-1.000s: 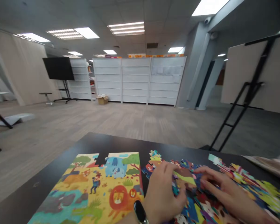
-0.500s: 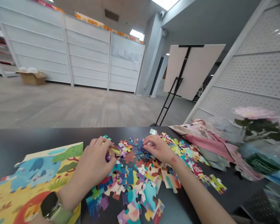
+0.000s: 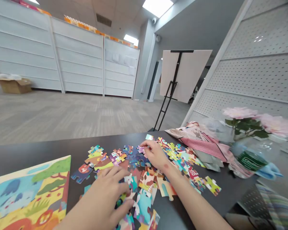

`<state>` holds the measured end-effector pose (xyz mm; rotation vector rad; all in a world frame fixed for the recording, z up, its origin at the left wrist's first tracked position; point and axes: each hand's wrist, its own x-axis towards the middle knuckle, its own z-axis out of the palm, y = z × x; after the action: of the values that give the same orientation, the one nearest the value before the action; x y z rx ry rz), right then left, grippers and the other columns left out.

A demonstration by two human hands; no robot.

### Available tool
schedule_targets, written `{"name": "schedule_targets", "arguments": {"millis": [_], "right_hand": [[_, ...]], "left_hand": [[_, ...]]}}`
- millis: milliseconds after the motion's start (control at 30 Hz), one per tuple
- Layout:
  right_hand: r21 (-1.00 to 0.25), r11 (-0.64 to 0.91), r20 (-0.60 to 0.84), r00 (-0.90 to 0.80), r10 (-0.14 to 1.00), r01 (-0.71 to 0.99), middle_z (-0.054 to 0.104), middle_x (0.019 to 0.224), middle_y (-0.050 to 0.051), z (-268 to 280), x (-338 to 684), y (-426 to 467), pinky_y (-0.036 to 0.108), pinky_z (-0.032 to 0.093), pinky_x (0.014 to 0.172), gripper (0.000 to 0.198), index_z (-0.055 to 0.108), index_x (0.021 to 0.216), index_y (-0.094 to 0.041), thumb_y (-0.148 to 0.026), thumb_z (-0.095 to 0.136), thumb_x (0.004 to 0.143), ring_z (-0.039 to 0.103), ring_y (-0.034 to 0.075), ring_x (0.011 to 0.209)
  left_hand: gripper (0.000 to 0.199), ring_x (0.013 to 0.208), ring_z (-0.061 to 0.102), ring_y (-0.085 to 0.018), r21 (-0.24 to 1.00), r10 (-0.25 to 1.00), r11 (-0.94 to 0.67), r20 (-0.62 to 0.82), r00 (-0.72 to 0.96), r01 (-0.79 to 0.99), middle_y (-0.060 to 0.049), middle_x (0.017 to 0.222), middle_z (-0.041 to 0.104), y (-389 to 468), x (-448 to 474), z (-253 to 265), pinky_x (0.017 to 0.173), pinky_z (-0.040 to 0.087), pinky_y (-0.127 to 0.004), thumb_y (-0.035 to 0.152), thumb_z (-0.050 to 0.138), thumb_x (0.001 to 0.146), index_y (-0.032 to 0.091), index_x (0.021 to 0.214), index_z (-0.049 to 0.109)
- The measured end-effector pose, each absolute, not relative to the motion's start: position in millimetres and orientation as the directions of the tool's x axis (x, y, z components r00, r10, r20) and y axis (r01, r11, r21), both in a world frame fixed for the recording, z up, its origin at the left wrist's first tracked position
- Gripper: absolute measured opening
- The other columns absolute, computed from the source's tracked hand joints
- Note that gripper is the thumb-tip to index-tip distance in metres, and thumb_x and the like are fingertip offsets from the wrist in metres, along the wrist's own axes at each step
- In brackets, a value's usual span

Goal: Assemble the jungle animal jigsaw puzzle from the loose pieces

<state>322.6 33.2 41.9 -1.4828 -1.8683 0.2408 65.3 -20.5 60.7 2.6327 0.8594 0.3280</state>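
Note:
Colourful jigsaw puzzle pieces (image 3: 147,180) lie in a loose, overlapping heap on the dark table (image 3: 81,144). My right hand (image 3: 156,156) is over the far part of the heap, thumb and fingers pinched at a small purple puzzle piece (image 3: 140,149). Nearer to me, my left hand (image 3: 110,195) rests over the pieces with its fingers apart, holding nothing that I can see. Its palm hides part of the heap. To its left lies a bright picture board (image 3: 36,191) with blue elephants, a tree and an orange lion.
On the right are a pink cloth bag (image 3: 206,143), a plastic bottle with a green label (image 3: 251,159) and pink flowers (image 3: 241,113). Beyond the table stand an easel with a board (image 3: 182,76) and white shelving (image 3: 79,60). A cardboard box (image 3: 14,85) sits on the floor.
My left hand has come back towards me, uncovering pieces at the heap's far left. My right hand stays at the far side of the heap. The view has turned a little to the right.

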Motion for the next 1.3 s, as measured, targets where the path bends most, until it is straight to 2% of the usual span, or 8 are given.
{"name": "schedule_targets", "arguments": {"millis": [167, 233, 300, 367, 467, 567, 867, 1300], "right_hand": [[-0.575, 0.327, 0.419, -0.073, 0.905, 0.750, 0.076, 0.088, 0.002, 44, 322, 31, 0.031, 0.051, 0.084, 0.036, 0.072, 0.086, -0.023, 0.000, 0.046, 0.080, 0.070, 0.019, 0.084], [-0.581, 0.328, 0.423, -0.068, 0.904, 0.744, 0.076, 0.087, 0.001, 44, 321, 30, 0.031, 0.051, 0.084, 0.036, 0.073, 0.087, -0.023, 0.001, 0.046, 0.080, 0.070, 0.019, 0.083], [-0.587, 0.330, 0.428, -0.062, 0.902, 0.740, 0.076, 0.087, 0.002, 43, 320, 30, 0.031, 0.051, 0.084, 0.036, 0.073, 0.087, -0.023, 0.000, 0.046, 0.080, 0.070, 0.019, 0.084], [-0.593, 0.335, 0.438, -0.056, 0.897, 0.733, 0.077, 0.086, 0.002, 43, 320, 30, 0.031, 0.051, 0.083, 0.034, 0.073, 0.085, -0.023, -0.001, 0.047, 0.079, 0.070, 0.020, 0.083], [-0.611, 0.344, 0.470, -0.024, 0.882, 0.713, 0.077, 0.084, 0.002, 45, 323, 30, 0.031, 0.051, 0.080, 0.032, 0.072, 0.083, -0.023, -0.003, 0.047, 0.078, 0.070, 0.020, 0.082], [-0.644, 0.332, 0.529, 0.088, 0.844, 0.689, 0.076, 0.083, 0.003, 49, 329, 30, 0.031, 0.051, 0.079, 0.027, 0.070, 0.083, -0.023, -0.009, 0.047, 0.080, 0.070, 0.021, 0.081], [-0.753, 0.276, 0.573, 0.387, 0.722, 0.598, 0.069, 0.068, 0.002, 62, 344, 28, 0.030, 0.050, 0.063, 0.019, 0.064, 0.072, -0.023, -0.019, 0.045, 0.074, 0.063, 0.019, 0.063], [-0.728, 0.236, 0.586, 0.406, 0.701, 0.644, 0.070, 0.070, 0.001, 58, 350, 32, 0.028, 0.048, 0.065, 0.022, 0.064, 0.073, -0.023, -0.020, 0.043, 0.076, 0.064, 0.019, 0.068]], "left_hand": [[0.020, 0.108, 0.063, -0.031, 0.382, 0.635, -0.748, 0.172, 0.753, 0.543, -0.005, 0.111, 0.069, -10, 59, 54, 0.096, 0.054, -0.053, 0.028, 0.055, 0.097, 0.026, 0.084, 0.070], [0.017, 0.116, 0.063, -0.034, 0.385, 0.607, -0.771, 0.206, 0.768, 0.506, -0.005, 0.124, 0.068, -16, 68, 53, 0.097, 0.055, -0.055, 0.028, 0.060, 0.095, 0.030, 0.107, 0.072], [0.045, 0.128, 0.059, -0.037, 0.374, 0.532, -0.821, 0.229, 0.815, 0.431, -0.005, 0.142, 0.062, -24, 82, 52, 0.103, 0.054, -0.059, 0.031, 0.069, 0.091, 0.034, 0.136, 0.062], [0.064, 0.133, 0.056, -0.040, 0.351, 0.444, -0.863, 0.183, 0.877, 0.364, -0.007, 0.151, 0.056, -29, 95, 51, 0.106, 0.053, -0.061, 0.034, 0.079, 0.086, 0.033, 0.145, 0.055], [0.058, 0.134, 0.056, -0.041, 0.373, 0.415, -0.851, 0.046, 0.909, 0.369, -0.010, 0.150, 0.057, -31, 105, 50, 0.109, 0.050, -0.061, 0.042, 0.081, 0.085, 0.026, 0.138, 0.062], [0.055, 0.134, 0.054, -0.039, 0.416, 0.509, -0.779, -0.017, 0.861, 0.469, -0.010, 0.145, 0.061, -29, 99, 54, 0.114, 0.044, -0.062, 0.036, 0.079, 0.085, 0.024, 0.136, 0.063], [0.060, 0.130, 0.055, -0.041, 0.362, 0.607, -0.763, 0.118, 0.786, 0.535, -0.010, 0.140, 0.062, -29, 82, 50, 0.111, 0.046, -0.063, 0.031, 0.080, 0.074, 0.030, 0.132, 0.065], [0.068, 0.141, 0.047, -0.038, 0.358, 0.595, -0.749, -0.009, 0.804, 0.558, -0.005, 0.159, 0.046, -21, 84, 34, 0.117, 0.042, -0.061, 0.030, 0.069, 0.070, 0.029, 0.138, 0.060]]}}
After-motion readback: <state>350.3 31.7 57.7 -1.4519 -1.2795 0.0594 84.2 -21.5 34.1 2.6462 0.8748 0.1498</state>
